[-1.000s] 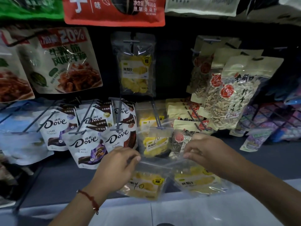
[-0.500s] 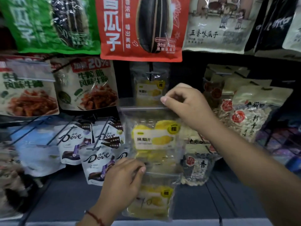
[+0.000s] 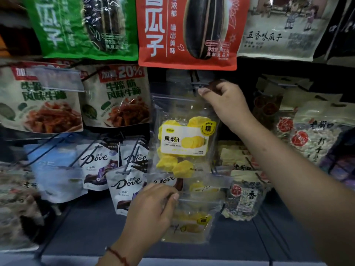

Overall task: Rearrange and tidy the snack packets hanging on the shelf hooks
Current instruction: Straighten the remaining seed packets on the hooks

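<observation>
A clear packet of yellow dried pineapple [image 3: 183, 143] hangs in the middle of the shelf. My right hand [image 3: 223, 100] pinches its top edge at the tip of a black hook [image 3: 196, 82] under the red seed bag. Lower down, my left hand [image 3: 151, 210] grips the top of a second pineapple packet [image 3: 192, 225], held below the first. Another yellow packet [image 3: 203, 187] hangs between them behind a clear price tag.
White Dove chocolate packets [image 3: 124, 187] hang on hooks to the left. Beef snack bags [image 3: 117, 96] hang above them. Beige seed packets [image 3: 315, 137] fill the right side. Large green [image 3: 82, 27] and red [image 3: 188, 31] seed bags hang across the top. A grey shelf board [image 3: 92, 233] lies below.
My right hand has lifted one pineapple packet from waist level up to the upper hook. My left hand stays low with the other packet. The view has tilted upward.
</observation>
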Tool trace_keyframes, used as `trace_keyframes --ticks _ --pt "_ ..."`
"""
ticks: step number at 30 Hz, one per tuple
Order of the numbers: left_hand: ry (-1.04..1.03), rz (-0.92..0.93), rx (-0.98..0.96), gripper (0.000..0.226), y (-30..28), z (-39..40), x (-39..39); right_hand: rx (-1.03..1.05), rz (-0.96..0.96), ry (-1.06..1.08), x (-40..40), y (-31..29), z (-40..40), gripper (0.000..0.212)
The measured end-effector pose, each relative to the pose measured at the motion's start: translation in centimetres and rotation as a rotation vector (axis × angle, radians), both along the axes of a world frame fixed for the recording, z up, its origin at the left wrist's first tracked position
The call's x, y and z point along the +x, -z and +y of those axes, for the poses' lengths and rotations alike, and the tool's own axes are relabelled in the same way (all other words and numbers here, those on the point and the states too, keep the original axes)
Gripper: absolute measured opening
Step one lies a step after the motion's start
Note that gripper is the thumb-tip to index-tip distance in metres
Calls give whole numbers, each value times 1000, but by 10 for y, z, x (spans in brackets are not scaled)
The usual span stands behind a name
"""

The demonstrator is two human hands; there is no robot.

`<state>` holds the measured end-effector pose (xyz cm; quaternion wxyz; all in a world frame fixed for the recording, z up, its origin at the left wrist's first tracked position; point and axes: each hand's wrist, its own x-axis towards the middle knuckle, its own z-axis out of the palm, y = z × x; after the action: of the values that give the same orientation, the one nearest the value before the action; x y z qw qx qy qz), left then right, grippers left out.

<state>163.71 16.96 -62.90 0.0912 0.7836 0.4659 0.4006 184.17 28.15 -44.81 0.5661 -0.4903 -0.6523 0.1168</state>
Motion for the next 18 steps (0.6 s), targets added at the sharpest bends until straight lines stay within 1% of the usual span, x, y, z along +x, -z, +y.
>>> trace_keyframes --ticks 3,4,7,8,10,13,17,18 --pt "-3 1 -13 26 1 1 -3 -6 3 -15 5 3 2 40" --pt "-4 3 -16 27 2 1 -4 -13 7 -22 6 4 3 38" --pt "-3 15 -11 27 3 2 -4 -31 3 -46 9 7 3 21" --pt "-2 16 -8 26 4 2 -3 -33 -5 -38 11 8 2 21" --pt "-3 12 -3 25 5 3 -3 -28 -29 16 15 10 4 22" --pt "-6 5 -5 25 5 5 -1 -35 -95 92 17 12 14 13" --pt "-17 11 -16 19 4 6 2 -28 -87 170 10 11 40 13" --pt "-17 13 -24 18 4 6 2 -24 -111 196 10 10 47 12"
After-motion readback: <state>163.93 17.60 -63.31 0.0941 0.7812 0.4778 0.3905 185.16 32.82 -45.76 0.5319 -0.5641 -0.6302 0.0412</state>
